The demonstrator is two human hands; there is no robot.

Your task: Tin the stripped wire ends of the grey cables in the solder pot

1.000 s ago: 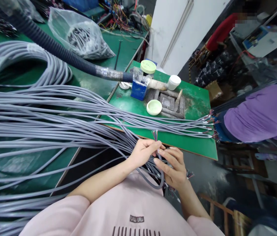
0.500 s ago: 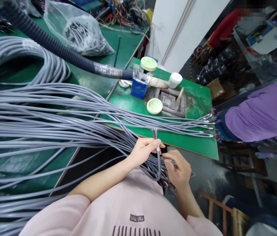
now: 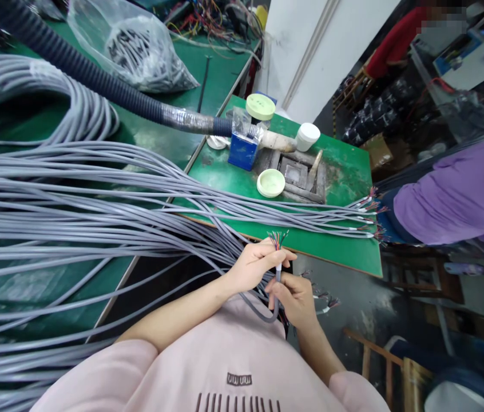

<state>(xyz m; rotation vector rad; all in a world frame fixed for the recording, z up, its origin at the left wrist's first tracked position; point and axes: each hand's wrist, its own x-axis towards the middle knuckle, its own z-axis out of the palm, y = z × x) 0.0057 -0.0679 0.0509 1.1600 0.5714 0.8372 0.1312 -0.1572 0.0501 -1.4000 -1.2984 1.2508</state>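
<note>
Upright in front of my chest stands the end of a grey multi-core cable (image 3: 278, 278), its thin coloured wires (image 3: 277, 239) fanned out at the top. My left hand (image 3: 256, 263) pinches it just below the bare wires, near a white band. Lower down, the fingers of my right hand (image 3: 294, 298) are closed round the grey jacket. Below the hands the cable bends back to the left. A thick bundle of grey cables (image 3: 139, 212) runs from the left across the bench, with stripped ends (image 3: 368, 220) at the right edge of the green table.
Behind the cables are a solder pot (image 3: 296, 174) with a stick, a pale green dish (image 3: 271, 183), a white tub (image 3: 308, 136) and a blue box (image 3: 242, 151) under a black hose (image 3: 134, 100). A person in purple (image 3: 460, 194) sits at the right.
My right hand has moved left and closed on the cable below my left hand. The coloured wires now spread wider at the top.
</note>
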